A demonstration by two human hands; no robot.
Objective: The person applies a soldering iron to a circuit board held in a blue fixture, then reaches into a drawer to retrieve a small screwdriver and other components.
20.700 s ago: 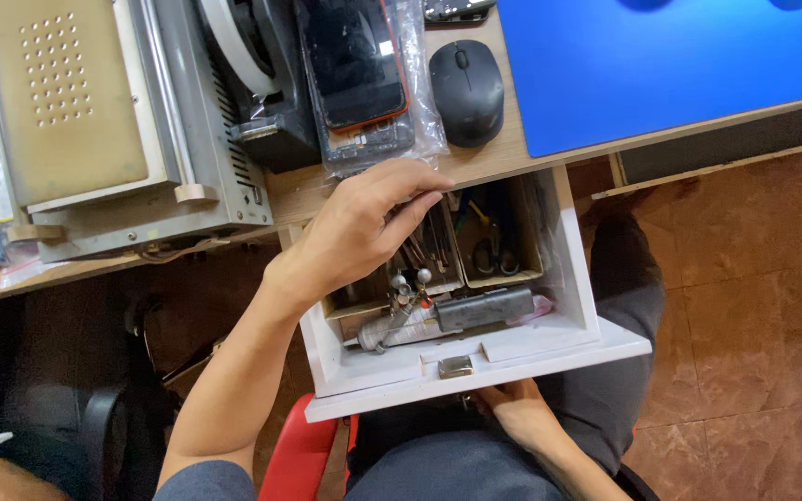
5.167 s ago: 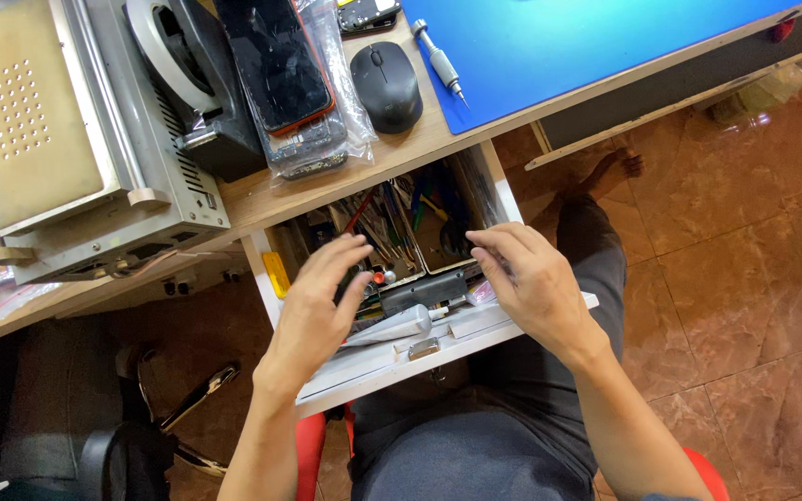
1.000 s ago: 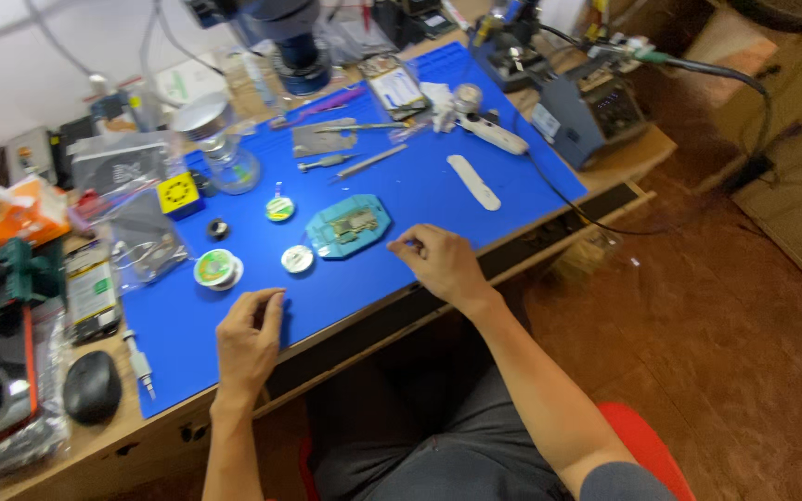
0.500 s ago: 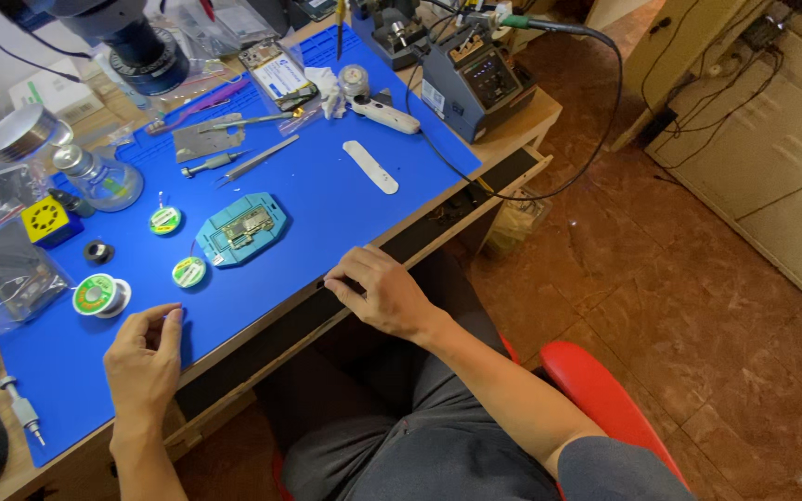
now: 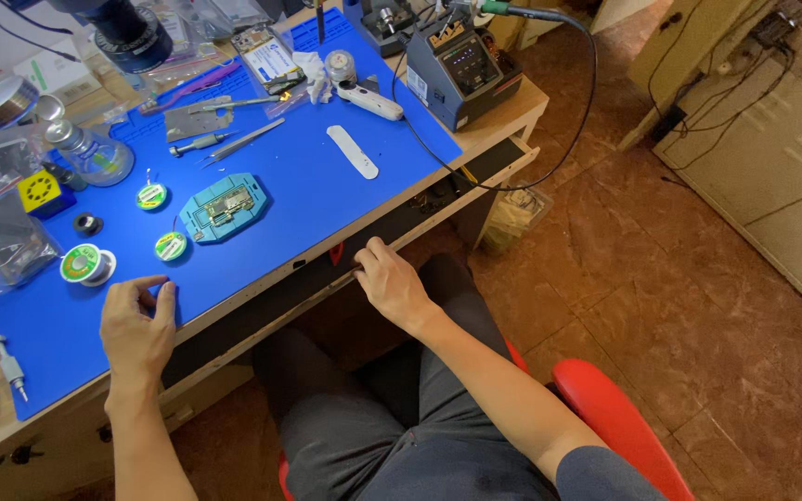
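glass bottle (image 5: 95, 158) at the back left of the blue mat (image 5: 308, 199) — contents cannot be told. near it: three solder spools, the largest (image 5: 85, 264) by the mat's left edge, a teal holder (image 5: 225, 206) with a board in it, tweezers (image 5: 241, 139), a white strip (image 5: 353, 151), a soldering station (image 5: 461, 65) at the far corner. left hand (image 5: 136, 329) flat on the mat's front edge, fingers loosely together, holding nothing. right hand (image 5: 392, 283) — fingers curled over the desk's front edge (image 5: 438, 209), just under the mat.

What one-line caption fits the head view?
Seated person rests left hand on blue mat and right hand on the desk's front edge, near a teal holder.
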